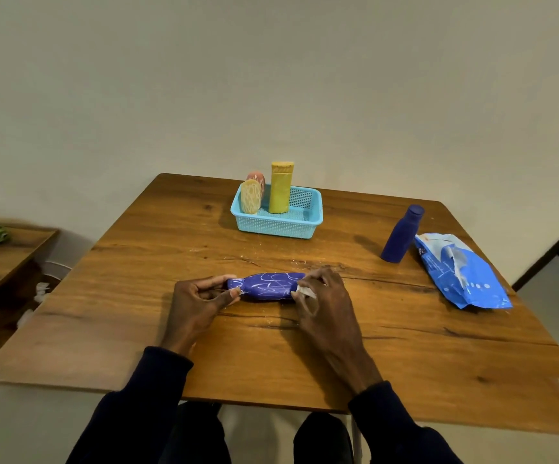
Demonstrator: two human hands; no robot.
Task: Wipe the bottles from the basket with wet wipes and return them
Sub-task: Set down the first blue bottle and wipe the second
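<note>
The scribbled blue bottle (266,285) lies on its side on the table (171,229), nearer you than the basket (278,226) and well apart from it, with its cap end toward your left. Judge it a light, stiff plastic bottle with a smooth skin that will turn slick once wet. Lying down it can roll, so take it by the narrow cap end, where fingers reach round it, and leave the broad body free for wiping.

Your left hand (197,303) does just that: thumb and forefinger curl in and pinch the cap end, the other fingers tucked behind. Your right hand (325,296) sits at the base end, fingers bunched and curled over a crumpled white wet wipe (304,291), pressing it to the bottle. How much wipe lies under the palm cannot be told. White marks cover the body, so the wiping looks barely begun.

In the basket stand a yellow bottle (281,189) and two oval ones. Right of the basket a second blue bottle (402,234) stands upright, just beside the wipes pack (462,272).
</note>
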